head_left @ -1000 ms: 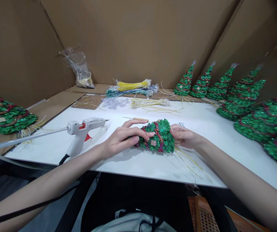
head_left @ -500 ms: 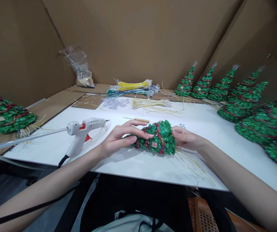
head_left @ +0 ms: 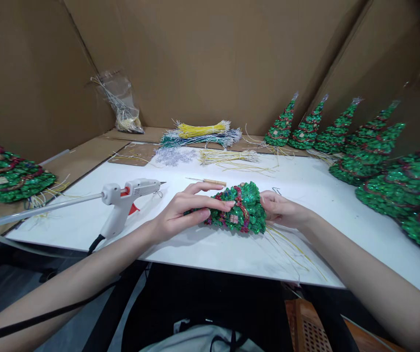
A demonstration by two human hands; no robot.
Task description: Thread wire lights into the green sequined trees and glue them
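A small green tinsel Christmas tree [head_left: 253,210] with red garland lies on its side on the white board, its base toward the right. My left hand [head_left: 186,210] rests over the narrow part, fingers on top and thumb along the near side, holding it. At the base, my right hand [head_left: 283,209] grips the edge with curled fingers; its fingertips are partly hidden behind the tree. Yellow and white wires [head_left: 298,249] trail from the base across the board. The tree's tip is covered by my left hand.
At left a white hot glue gun [head_left: 120,208] stands on the board, near another tree [head_left: 10,173]. An awl with a wooden handle [head_left: 213,182] lies behind my left hand. Farther back are wire bundles [head_left: 204,129] and clear plastic pieces [head_left: 175,156]. Several trees [head_left: 360,151] line the right side.
Both hands stay on the tree in nearly the same place. My left thumb and fingers have shifted very slightly along it.
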